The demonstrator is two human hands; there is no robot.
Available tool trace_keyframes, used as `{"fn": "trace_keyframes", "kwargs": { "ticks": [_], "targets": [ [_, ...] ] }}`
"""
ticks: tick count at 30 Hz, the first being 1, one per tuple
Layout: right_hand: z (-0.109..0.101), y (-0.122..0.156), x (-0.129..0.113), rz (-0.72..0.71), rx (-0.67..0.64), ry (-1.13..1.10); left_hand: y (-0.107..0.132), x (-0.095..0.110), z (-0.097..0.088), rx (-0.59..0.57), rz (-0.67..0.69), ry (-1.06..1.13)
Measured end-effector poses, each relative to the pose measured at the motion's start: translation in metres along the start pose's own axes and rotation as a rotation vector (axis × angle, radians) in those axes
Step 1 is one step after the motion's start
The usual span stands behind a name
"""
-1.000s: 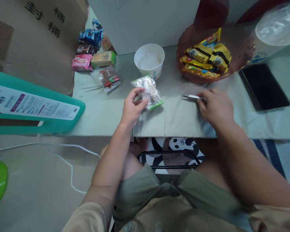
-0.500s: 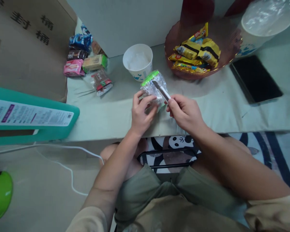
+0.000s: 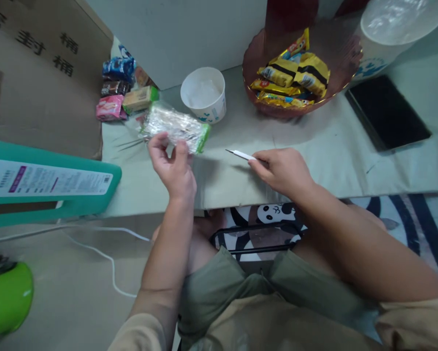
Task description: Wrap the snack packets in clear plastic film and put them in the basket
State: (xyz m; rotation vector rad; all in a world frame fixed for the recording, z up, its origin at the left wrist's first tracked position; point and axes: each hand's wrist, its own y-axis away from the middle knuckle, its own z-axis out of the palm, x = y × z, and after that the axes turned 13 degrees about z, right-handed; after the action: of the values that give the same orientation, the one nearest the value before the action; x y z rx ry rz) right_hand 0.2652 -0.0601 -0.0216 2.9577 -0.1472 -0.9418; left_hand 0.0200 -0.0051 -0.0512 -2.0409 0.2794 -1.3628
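Note:
My left hand (image 3: 173, 163) grips a clear, shiny plastic-wrapped packet (image 3: 177, 124) with green ends, raised over the table; what is inside it I cannot make out. In my right hand (image 3: 282, 168) is a utility knife (image 3: 240, 155), its thin blade pointing left toward the packet but apart from it. Behind them stands a white paper cup (image 3: 204, 95) with a blue print and something clear inside. Small snack packs lie to the left: a blue one (image 3: 118, 68), a pink one (image 3: 110, 107) and a beige-and-green one (image 3: 140, 99).
A reddish glass bowl (image 3: 250, 92) holds several yellow snack packets. Right of it are a black phone (image 3: 389, 112) and a large white tub (image 3: 381, 48). A teal container (image 3: 111, 187) and a cardboard box (image 3: 47, 92) stand left. The cloth-covered table's (image 3: 350, 180) front edge is near my knees.
My left hand has carried the packet left and turned it lengthwise, away from the knife. The knife in my right hand has lowered and now points more level to the left.

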Motion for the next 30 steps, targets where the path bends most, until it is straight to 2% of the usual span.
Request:
{"fn": "trace_keyframes", "kwargs": {
  "ticks": [3,7,10,12,14,17,19,21,25,27,30],
  "targets": [
    [0.003,-0.012,0.016,0.046,0.128,-0.021,0.007,-0.005,0.000,-0.009,-0.058,0.033],
    [0.003,-0.029,0.038,0.065,0.260,0.004,0.030,0.010,0.010,-0.222,-0.140,0.114],
    [0.000,-0.032,0.043,0.064,0.324,0.039,0.033,0.020,0.007,-0.299,-0.090,0.010],
    [-0.002,-0.029,0.039,0.022,0.292,0.005,0.024,0.018,0.000,-0.263,-0.010,-0.098],
    [-0.002,-0.023,0.031,-0.094,0.209,-0.079,0.010,0.010,-0.006,-0.257,0.039,-0.106],
    [0.004,-0.013,0.015,-0.345,0.072,-0.199,-0.004,0.000,-0.005,-0.375,0.012,0.031],
    [0.011,-0.007,0.005,-0.423,0.005,-0.205,-0.008,0.000,-0.001,-0.438,-0.056,0.094],
    [0.016,-0.005,-0.001,-0.410,-0.040,-0.171,-0.011,0.004,0.001,-0.421,-0.135,0.111],
    [0.012,-0.013,0.008,-0.368,-0.045,-0.174,-0.019,0.002,-0.012,-0.213,-0.335,0.129],
    [0.006,-0.021,0.022,-0.317,0.054,-0.218,-0.024,-0.006,-0.025,-0.136,-0.437,0.095],
    [-0.006,-0.031,0.044,-0.204,0.282,-0.256,-0.030,-0.019,-0.042,-0.127,-0.535,-0.049]
  ]
}}
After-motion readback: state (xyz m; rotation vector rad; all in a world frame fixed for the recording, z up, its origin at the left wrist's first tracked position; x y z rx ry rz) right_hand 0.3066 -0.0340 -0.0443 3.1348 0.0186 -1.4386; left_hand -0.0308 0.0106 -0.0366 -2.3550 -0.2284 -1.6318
